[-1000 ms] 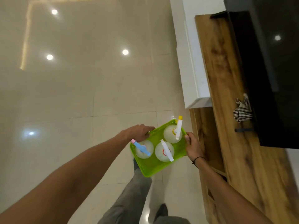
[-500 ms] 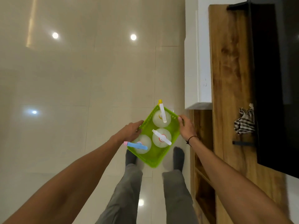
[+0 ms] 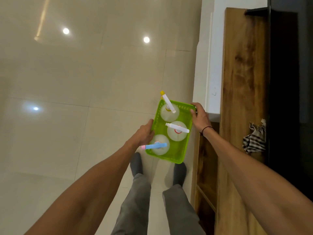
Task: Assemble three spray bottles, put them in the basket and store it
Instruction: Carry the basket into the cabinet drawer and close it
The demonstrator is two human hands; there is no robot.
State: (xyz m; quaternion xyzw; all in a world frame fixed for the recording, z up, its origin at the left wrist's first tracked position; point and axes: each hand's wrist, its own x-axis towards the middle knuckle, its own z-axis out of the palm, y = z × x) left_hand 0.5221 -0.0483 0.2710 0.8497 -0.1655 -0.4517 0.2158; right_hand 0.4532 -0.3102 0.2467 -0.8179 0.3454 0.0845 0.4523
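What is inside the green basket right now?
Three clear spray bottles stand in the green basket: a yellow-tipped one, a white-headed one and a blue-headed one. The basket floor beneath them is covered.

Wood cabinet top (image 3: 243, 85): 1 striped cloth (image 3: 254, 139), crumpled, nr dark back edge. Tiled floor (image 3: 84, 99): 2 socked feet (image 3: 136, 164)

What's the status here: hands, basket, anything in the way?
Left hand and right hand grip green basket by opposite rims. Three spray bottles upright inside. Basket held above floor beside wooden shelf unit. Nothing blocking.
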